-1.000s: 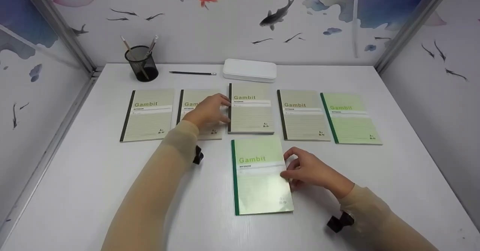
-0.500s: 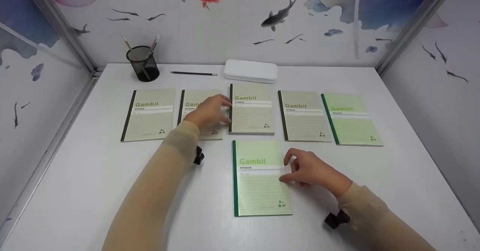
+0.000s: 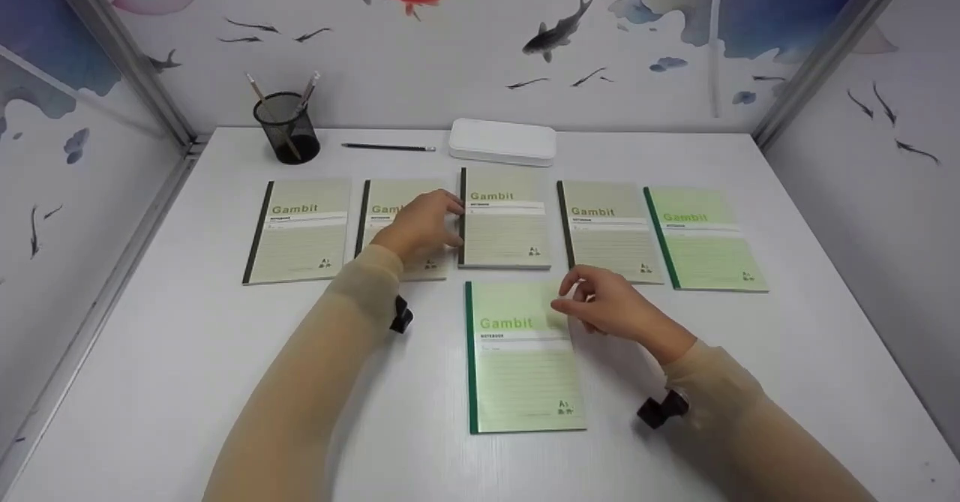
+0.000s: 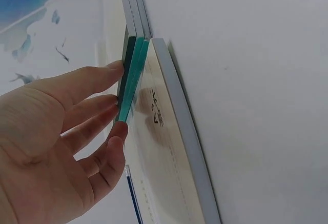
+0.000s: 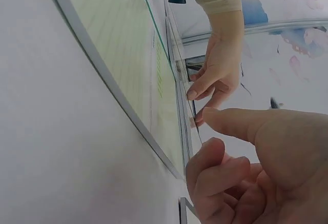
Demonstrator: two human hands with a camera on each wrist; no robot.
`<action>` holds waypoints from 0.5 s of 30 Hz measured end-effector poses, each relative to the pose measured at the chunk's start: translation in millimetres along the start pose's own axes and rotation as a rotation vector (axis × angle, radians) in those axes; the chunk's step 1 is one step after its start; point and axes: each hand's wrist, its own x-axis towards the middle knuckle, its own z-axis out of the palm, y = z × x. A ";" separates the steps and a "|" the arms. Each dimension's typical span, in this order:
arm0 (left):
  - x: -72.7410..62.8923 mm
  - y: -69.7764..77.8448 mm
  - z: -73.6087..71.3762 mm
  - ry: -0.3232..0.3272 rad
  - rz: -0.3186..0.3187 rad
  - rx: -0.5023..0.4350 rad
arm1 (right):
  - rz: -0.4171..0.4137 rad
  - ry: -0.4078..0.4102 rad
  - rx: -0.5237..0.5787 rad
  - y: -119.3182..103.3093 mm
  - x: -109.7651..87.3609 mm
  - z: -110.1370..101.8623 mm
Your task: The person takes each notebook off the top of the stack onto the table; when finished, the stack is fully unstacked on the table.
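A stack of notebooks (image 3: 504,232) lies in the middle of the back row, a beige one on top. In the left wrist view its dark and teal spines (image 4: 133,78) show side by side. The fingertips of my left hand (image 3: 421,224) rest against these spines, over part of a beige notebook (image 3: 375,243). Nearer the front lies a green notebook (image 3: 525,382) with a dark green spine, flat on the table. My right hand (image 3: 611,307) hovers at its upper right corner, fingers loosely bent and holding nothing.
Another beige notebook (image 3: 296,254) lies far left. To the right of the stack are a beige notebook (image 3: 611,247) and a green notebook (image 3: 705,254). Behind the row stand a mesh pencil cup (image 3: 289,130) and a white case (image 3: 502,142), with a pencil (image 3: 388,147) between them.
My right hand has left the right edge of the front green notebook and moved up toward its top corner. That notebook now lies flat. The left hand stays at the stack.
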 end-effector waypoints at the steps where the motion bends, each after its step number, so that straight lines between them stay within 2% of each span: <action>1: -0.5 0.0 0.2 0.001 -0.003 -0.011 | -0.017 0.005 0.017 0.0 4.7 -2.2; 7: -3.4 -3.3 -0.7 0.001 -0.017 -0.058 | -0.083 0.038 0.125 7.8 42.6 -16.4; 11: -5.0 -5.3 -1.1 0.003 -0.014 -0.066 | -0.040 0.057 0.193 12.9 69.8 -24.5; 15: -5.6 -5.0 1.6 0.002 -0.003 -0.074 | 0.022 0.092 0.218 11.8 88.6 -28.4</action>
